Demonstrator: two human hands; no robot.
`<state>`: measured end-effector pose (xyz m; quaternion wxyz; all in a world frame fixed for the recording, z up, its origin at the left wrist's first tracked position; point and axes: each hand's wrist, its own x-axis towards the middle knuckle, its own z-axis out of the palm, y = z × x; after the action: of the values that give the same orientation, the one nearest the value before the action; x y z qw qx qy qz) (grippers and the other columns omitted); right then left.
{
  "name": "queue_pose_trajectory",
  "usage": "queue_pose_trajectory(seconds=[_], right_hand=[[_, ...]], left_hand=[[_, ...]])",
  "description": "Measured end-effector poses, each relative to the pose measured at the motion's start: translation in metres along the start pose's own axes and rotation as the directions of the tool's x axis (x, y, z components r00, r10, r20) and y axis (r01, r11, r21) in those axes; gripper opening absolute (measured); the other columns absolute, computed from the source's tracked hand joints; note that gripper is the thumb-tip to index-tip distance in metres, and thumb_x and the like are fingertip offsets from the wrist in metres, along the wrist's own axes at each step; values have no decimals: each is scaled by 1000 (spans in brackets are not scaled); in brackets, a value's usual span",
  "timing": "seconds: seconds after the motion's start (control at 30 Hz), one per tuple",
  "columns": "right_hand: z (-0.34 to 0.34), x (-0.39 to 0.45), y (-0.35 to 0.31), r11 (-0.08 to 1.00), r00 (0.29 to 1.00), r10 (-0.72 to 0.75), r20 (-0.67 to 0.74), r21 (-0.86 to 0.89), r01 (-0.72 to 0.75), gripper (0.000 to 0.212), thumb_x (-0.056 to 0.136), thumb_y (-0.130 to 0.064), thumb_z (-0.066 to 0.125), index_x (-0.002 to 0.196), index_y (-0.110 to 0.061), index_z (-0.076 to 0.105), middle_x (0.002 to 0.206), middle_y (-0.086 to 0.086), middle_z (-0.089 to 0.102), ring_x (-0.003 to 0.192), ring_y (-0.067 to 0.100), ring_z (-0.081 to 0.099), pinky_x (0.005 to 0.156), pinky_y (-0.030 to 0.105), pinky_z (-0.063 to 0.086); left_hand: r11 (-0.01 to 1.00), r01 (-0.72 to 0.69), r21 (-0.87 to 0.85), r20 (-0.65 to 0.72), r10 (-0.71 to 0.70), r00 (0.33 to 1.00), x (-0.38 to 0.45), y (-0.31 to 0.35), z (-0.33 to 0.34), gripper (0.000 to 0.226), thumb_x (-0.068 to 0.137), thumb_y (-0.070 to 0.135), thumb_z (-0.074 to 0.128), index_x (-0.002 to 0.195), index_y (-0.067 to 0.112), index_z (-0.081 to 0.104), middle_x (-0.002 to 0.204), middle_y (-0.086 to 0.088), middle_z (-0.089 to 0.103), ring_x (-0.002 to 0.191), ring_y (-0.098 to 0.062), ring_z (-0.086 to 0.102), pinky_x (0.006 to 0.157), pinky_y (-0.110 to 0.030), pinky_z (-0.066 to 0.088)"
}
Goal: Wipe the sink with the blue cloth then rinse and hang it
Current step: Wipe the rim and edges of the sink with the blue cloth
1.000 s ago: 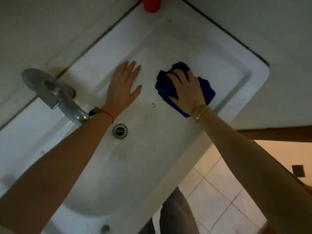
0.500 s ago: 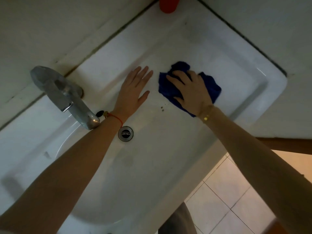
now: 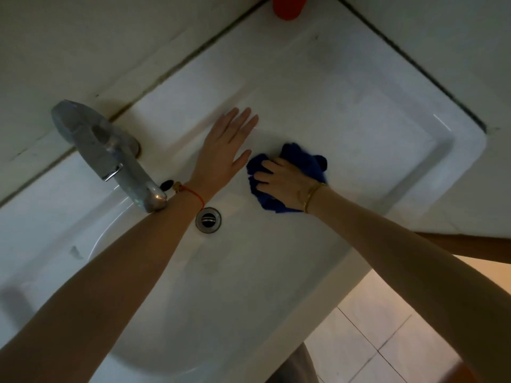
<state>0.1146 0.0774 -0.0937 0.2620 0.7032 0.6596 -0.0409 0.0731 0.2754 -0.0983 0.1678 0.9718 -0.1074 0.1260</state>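
Right hand is down on the blue cloth, fingers curled and bunching the fabric under the palm, the fingertips digging into its near edge while crumpled folds stick out beyond the knuckles and below the wrist. The cloth sits on the floor of the white sink, just up and to the right of the drain, close to it but not on it. A gold bangle rides on that wrist. Left hand lies flat on the basin above the drain, fingers straight and held close together, thumb splayed out to the side, its tip just beside the cloth; whether thumb and cloth touch, I cannot tell. It grips nothing, only rests on the porcelain. A red string bracelet circles that wrist, which passes right by the spout of the chrome faucet, left of the drain. Far beyond the drain, at the sink's back corner, a red object is cut off by the frame edge.
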Motion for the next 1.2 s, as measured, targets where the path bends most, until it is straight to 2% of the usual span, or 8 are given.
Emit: queue_pose_trajectory(seconds=[0.2,0.3,0.4,0.6,0.83,0.9,1.07,1.2], right_hand=[[-10,-56,6,973,980,190,-63,143,-180,26,67,-38,78,76,-16,69,95,1,65,89,25,60,81,39,40],[-9,-90,9,923,916,355,-184,226,-312,27,77,-35,70,100,-22,70,119,1,63,105,30,57,87,41,42],[-8,-102,13,767,795,579,-182,453,-455,42,88,-33,56,129,-21,57,136,9,52,102,38,54,80,44,46],[-6,-70,72,286,438,889,132,587,-757,51,100,-41,39,148,-23,33,150,9,34,120,40,39,94,48,38],[-6,-89,32,625,724,683,-102,595,-505,50,96,-45,42,141,-24,44,139,5,48,114,39,45,88,46,40],[5,-104,50,583,679,731,-75,586,-563,51,96,-48,37,141,-25,45,139,6,48,114,41,45,87,47,40],[14,-85,114,265,401,904,148,542,-797,53,99,-46,36,149,-27,31,150,8,34,129,44,31,103,51,29],[-8,-47,87,489,620,784,33,583,-649,50,98,-44,38,145,-26,38,144,7,42,122,41,38,93,48,38]], left_hand=[[1000,-12,-13,-8,12,1000,0,2,-4,56,102,24,51,154,10,34,161,-11,32,149,-30,27,126,-41,15],[1000,0,-11,5,0,1000,0,2,-4,58,102,24,52,155,11,33,161,-10,31,149,-30,27,125,-43,16],[1000,9,-22,11,-9,1000,0,2,-5,57,102,25,51,155,12,33,162,-10,31,149,-30,27,125,-45,18],[999,22,-33,-1,-22,1000,0,5,-4,57,102,25,52,154,12,34,161,-9,32,150,-29,27,124,-46,20],[999,27,-39,-26,-28,999,0,5,-2,55,102,22,52,153,11,36,161,-9,33,149,-29,29,124,-44,20],[999,33,-32,-21,-34,999,0,4,-3,55,102,22,52,153,12,36,161,-9,33,149,-29,29,123,-46,23],[999,47,-24,-12,-47,999,3,7,-2,56,101,21,52,154,13,35,161,-7,32,150,-27,27,124,-45,22],[999,37,-12,-11,-37,999,1,7,-3,55,102,20,52,154,12,35,161,-9,32,150,-28,27,124,-45,21]])
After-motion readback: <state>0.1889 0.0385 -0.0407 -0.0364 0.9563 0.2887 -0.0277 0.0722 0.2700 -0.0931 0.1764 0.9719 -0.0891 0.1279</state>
